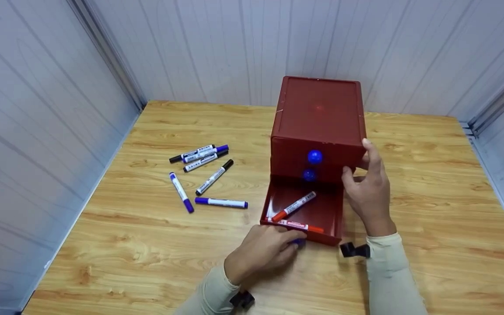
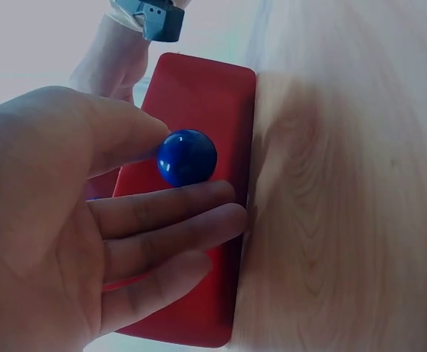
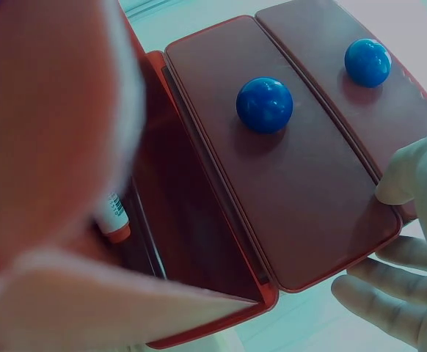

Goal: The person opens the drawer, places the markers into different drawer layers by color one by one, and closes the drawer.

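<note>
A dark red drawer cabinet (image 1: 320, 109) stands upright on the table, its bottom drawer (image 1: 328, 208) pulled out toward me. Two red-capped markers, one lying diagonally (image 1: 295, 205) and one along the front wall (image 1: 298, 225), are inside that drawer. My left hand (image 1: 263, 247) pinches the drawer's round blue knob (image 2: 187, 158) between thumb and index finger, the other fingers stretched along the red front. At the cabinet's right front edge, my right hand (image 1: 372, 192) rests its thumb on the front, its fingers reaching along the side. Two more blue knobs, upper (image 1: 315, 156) and lower (image 1: 309, 175), show on the closed drawers.
Left of the cabinet lie several black and blue markers, among them a blue one (image 1: 221, 203) near the open drawer and a black one (image 1: 214, 177). Pale panels (image 1: 217, 52) wall in the wooden table (image 1: 147, 245) at the back and both sides.
</note>
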The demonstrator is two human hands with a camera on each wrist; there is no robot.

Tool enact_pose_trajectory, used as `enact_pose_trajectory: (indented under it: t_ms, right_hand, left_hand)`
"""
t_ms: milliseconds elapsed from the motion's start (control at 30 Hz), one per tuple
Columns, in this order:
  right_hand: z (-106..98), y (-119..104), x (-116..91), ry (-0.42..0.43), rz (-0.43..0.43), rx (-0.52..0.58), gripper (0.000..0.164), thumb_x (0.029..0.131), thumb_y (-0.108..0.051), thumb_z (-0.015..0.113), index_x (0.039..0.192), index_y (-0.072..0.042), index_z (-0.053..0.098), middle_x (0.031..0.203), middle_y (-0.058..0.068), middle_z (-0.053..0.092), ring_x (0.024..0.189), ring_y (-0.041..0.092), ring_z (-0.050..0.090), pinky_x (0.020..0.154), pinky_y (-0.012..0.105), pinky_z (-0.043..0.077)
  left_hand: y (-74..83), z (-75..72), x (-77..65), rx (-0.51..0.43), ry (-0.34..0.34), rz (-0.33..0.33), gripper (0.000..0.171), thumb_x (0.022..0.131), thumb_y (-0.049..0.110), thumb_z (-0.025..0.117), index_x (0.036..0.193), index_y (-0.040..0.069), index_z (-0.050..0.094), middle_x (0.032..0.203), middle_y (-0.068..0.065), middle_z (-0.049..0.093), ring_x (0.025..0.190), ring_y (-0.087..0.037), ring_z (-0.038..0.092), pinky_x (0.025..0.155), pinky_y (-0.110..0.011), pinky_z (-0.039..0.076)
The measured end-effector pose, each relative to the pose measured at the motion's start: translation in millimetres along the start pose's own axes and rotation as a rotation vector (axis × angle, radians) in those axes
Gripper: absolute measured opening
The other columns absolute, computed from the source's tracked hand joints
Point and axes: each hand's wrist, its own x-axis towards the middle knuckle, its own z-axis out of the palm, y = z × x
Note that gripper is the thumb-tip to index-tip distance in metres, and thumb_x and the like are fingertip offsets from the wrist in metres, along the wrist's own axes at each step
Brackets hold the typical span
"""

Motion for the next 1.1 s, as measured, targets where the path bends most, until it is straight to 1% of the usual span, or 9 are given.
enact_pose_trajectory:
  t_ms: [200, 267, 500, 633, 767, 867, 900, 1000, 1100]
  right_hand:
    - [0, -1, -1, -0.007, 0.005, -0.002, 0.072, 0.089, 0.001, 0.067, 0.151, -0.018, 0.036, 0.113, 0.017, 0.06, 0.1, 0.028, 0.066, 0.07, 0.006, 0.047]
    - [0, -1, -1, -0.006, 0.013, 0.0, 0.073, 0.088, 0.002, 0.068, 0.151, -0.017, 0.036, 0.115, 0.018, 0.06, 0.1, 0.03, 0.066, 0.07, 0.005, 0.046]
    - [-2, -4, 2, -0.011, 0.02, -0.032, 0.072, 0.088, -0.001, 0.069, 0.15, -0.019, 0.037, 0.113, 0.017, 0.062, 0.1, 0.028, 0.066, 0.071, 0.003, 0.044]
    - [-3, -5, 3, -0.01, 0.033, -0.068, 0.069, 0.091, -0.008, 0.069, 0.15, -0.022, 0.036, 0.106, 0.015, 0.064, 0.097, 0.026, 0.067, 0.071, 0.003, 0.043]
    - [-4, -8, 4, -0.012, 0.04, -0.096, 0.065, 0.093, -0.015, 0.069, 0.149, -0.023, 0.036, 0.103, 0.016, 0.064, 0.094, 0.027, 0.068, 0.07, 0.026, 0.057]
    - [-4, -8, 4, -0.003, 0.007, -0.113, 0.066, 0.094, -0.015, 0.069, 0.15, -0.022, 0.034, 0.105, 0.019, 0.062, 0.095, 0.03, 0.067, 0.068, 0.047, 0.059]
    - [-3, -8, 4, 0.002, -0.01, -0.124, 0.067, 0.095, -0.015, 0.069, 0.151, -0.021, 0.033, 0.107, 0.02, 0.062, 0.094, 0.032, 0.067, 0.067, 0.048, 0.058]
    - [0, -7, 2, 0.018, -0.061, -0.17, 0.072, 0.096, -0.013, 0.067, 0.156, -0.022, 0.029, 0.111, 0.023, 0.059, 0.079, 0.032, 0.062, 0.06, 0.047, 0.055]
    - [2, -8, 2, 0.021, -0.08, -0.205, 0.072, 0.096, -0.014, 0.067, 0.157, -0.024, 0.029, 0.112, 0.024, 0.057, 0.061, 0.027, 0.05, 0.051, 0.043, 0.045]
  left_hand:
    - [-5.8, -0.1, 5.2, -0.063, -0.057, -0.058, 0.027, 0.096, 0.029, 0.063, 0.122, 0.031, 0.07, 0.107, 0.012, 0.072, 0.082, -0.004, 0.067, 0.055, -0.028, 0.048]
    - [-7.5, -0.1, 7.5, -0.085, -0.071, -0.076, 0.029, 0.096, 0.029, 0.063, 0.124, 0.031, 0.07, 0.108, 0.013, 0.072, 0.08, -0.003, 0.065, 0.053, -0.027, 0.046]
    - [-12.1, -0.8, 14.8, -0.141, -0.101, -0.108, 0.028, 0.096, 0.028, 0.063, 0.123, 0.031, 0.071, 0.104, 0.016, 0.071, 0.071, 0.0, 0.057, 0.053, -0.026, 0.045]
    - [-13.0, -1.5, 16.5, -0.138, -0.096, -0.117, 0.027, 0.096, 0.029, 0.062, 0.121, 0.033, 0.072, 0.105, 0.018, 0.071, 0.076, 0.0, 0.061, 0.054, -0.028, 0.047]
    - [-13.7, -1.6, 17.6, -0.141, -0.074, -0.116, 0.026, 0.096, 0.028, 0.062, 0.119, 0.032, 0.073, 0.103, 0.018, 0.072, 0.074, -0.001, 0.061, 0.054, -0.029, 0.047]
    - [-14.3, -1.3, 18.9, -0.146, -0.073, -0.116, 0.026, 0.096, 0.027, 0.062, 0.119, 0.03, 0.074, 0.1, 0.016, 0.072, 0.069, -0.001, 0.057, 0.052, -0.028, 0.045]
    - [-14.4, -1.1, 19.6, -0.151, -0.075, -0.117, 0.026, 0.096, 0.027, 0.062, 0.119, 0.03, 0.073, 0.1, 0.016, 0.072, 0.068, -0.001, 0.055, 0.052, -0.027, 0.045]
    - [-15.7, 0.5, 21.0, -0.154, -0.073, -0.123, 0.026, 0.096, 0.027, 0.062, 0.12, 0.03, 0.073, 0.1, 0.017, 0.072, 0.068, -0.001, 0.054, 0.052, -0.026, 0.044]
    - [-16.7, 0.8, 22.7, -0.155, -0.064, -0.135, 0.026, 0.097, 0.028, 0.062, 0.121, 0.031, 0.073, 0.102, 0.018, 0.072, 0.073, 0.0, 0.057, 0.055, -0.028, 0.046]
